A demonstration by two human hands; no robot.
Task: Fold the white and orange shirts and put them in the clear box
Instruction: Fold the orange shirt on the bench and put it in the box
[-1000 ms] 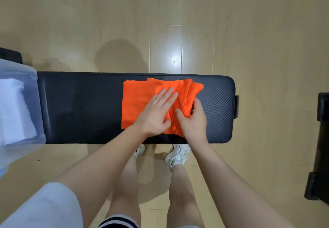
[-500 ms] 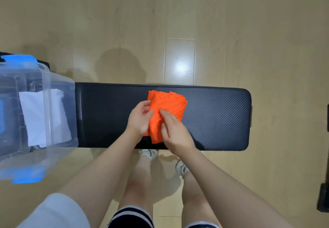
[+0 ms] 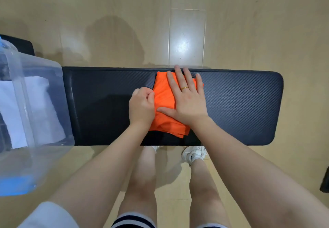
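The orange shirt (image 3: 164, 101) lies folded into a narrow packet on the middle of the black padded bench (image 3: 240, 106). My right hand (image 3: 187, 97) lies flat on top of it, fingers straight and spread, pressing it down. My left hand (image 3: 141, 106) sits at the packet's left edge with curled fingers pinching the fabric. The white shirt (image 3: 37, 110) lies folded inside the clear box (image 3: 41, 67) at the left end of the bench.
The clear box has blue latches (image 3: 16, 186) and reaches past the bench's near edge. A black object (image 3: 19, 44) stands behind the box, another dark one (image 3: 324, 183) at the right edge. Wooden floor lies all around; my legs and shoes are below the bench.
The orange shirt went from a wide fold to a narrow packet. My right hand moved from gripping its edge to lying flat on top. My left hand shifted to the left edge.
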